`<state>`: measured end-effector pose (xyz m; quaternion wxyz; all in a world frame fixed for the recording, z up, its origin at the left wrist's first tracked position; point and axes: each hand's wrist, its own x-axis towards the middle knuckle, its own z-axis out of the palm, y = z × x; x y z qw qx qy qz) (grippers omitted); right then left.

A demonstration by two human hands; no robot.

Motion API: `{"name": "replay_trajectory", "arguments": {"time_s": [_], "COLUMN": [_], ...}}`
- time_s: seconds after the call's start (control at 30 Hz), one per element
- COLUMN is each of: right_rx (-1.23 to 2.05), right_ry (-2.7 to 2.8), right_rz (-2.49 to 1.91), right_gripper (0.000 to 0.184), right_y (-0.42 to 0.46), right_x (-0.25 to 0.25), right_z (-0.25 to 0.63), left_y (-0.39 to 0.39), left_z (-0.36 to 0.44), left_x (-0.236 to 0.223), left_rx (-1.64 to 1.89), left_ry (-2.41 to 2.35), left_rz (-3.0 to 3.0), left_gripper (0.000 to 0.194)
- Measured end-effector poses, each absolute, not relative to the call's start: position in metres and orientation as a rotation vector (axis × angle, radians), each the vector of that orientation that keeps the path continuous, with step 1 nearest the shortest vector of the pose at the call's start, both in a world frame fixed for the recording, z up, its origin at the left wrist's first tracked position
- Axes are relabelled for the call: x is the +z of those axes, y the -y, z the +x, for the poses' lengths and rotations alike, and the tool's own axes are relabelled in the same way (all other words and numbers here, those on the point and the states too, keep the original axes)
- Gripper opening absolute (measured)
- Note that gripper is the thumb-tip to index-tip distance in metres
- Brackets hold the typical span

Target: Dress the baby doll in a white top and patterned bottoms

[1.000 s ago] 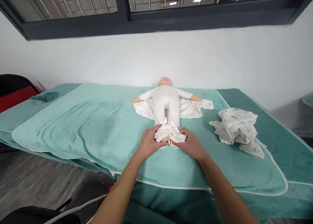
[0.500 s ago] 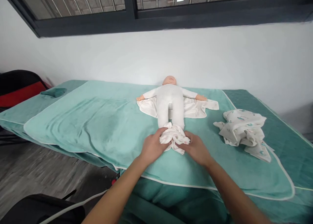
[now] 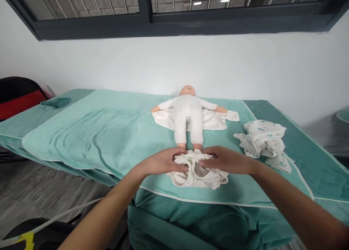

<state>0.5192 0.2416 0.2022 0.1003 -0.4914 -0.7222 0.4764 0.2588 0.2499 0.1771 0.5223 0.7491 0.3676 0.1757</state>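
A baby doll [image 3: 188,110] in a white body suit lies on its back, arms spread, on a teal blanket [image 3: 89,133]. Its bare feet point toward me. Just in front of the feet, a bunched white baby garment [image 3: 193,177] with an opening gathered in folds is gripped from both sides. My left hand [image 3: 166,161] pinches its left side, thumb on top; my right hand [image 3: 225,159] pinches the right side the same way. Whether it is trousers or another piece, I cannot tell. Beneath the doll's arms and back, a white baby shirt [image 3: 215,120] is spread out.
A crumpled white printed cloth [image 3: 263,139] lies on the blanket to the right. A wall [image 3: 122,64] with a dark-framed window rises behind the bed. Chairs [image 3: 23,97] stand at the left, and a pale cable [image 3: 62,215] runs across the lower left.
Both hands have drawn the garment slightly toward me, off the doll's lower legs, so its feet now show. The garment is spread wider, with an opening visible.
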Motion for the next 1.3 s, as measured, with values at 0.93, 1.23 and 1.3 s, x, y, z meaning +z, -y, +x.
{"name": "replay_trajectory", "arguments": {"time_s": [0.93,1.23,1.3], "right_rx": [1.226,0.714,0.656], "right_ry": [2.179,2.277,2.357], "right_rz": [-0.834,-0.924,-0.964], "right_gripper": [0.033,0.035,0.043], "right_y": [-0.241,-0.233,-0.234], "right_x": [0.367,0.376,0.379], "right_z": [0.482,0.489,0.5], "left_y": [-0.251,-0.256,-0.26], "left_z": [0.259,0.239,0.234], "left_x": [0.341,0.364,0.361], "left_rx": [0.881,0.566,0.535], "left_ry": [-0.802,-0.807,-0.94], "left_rz": [2.079,2.161,2.291], "left_gripper": [0.013,0.032,0.039]}}
